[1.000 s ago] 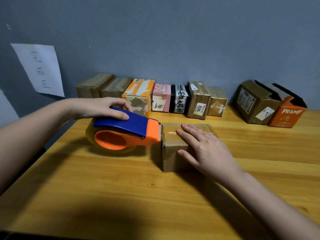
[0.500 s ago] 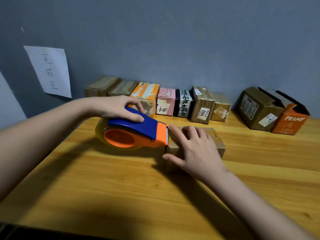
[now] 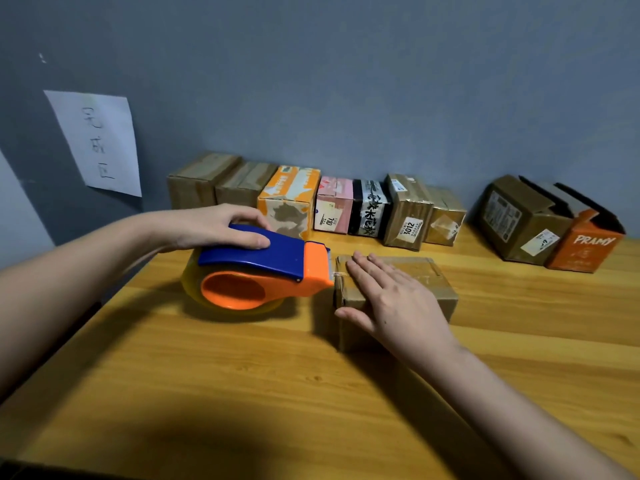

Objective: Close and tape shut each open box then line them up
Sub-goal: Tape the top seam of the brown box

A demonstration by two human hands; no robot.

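Head view: our left hand (image 3: 221,226) grips the blue handle of the tape dispenser (image 3: 263,271), whose orange end stands just beside the left edge of the box (image 3: 440,289). Our right hand (image 3: 398,303) lies flat on this box, fingers straight, thumb on its front side. The box stands closed on the table (image 3: 207,375). Seven boxes form a row (image 3: 311,206) along the wall; two open boxes (image 3: 550,226) stand apart at the right.
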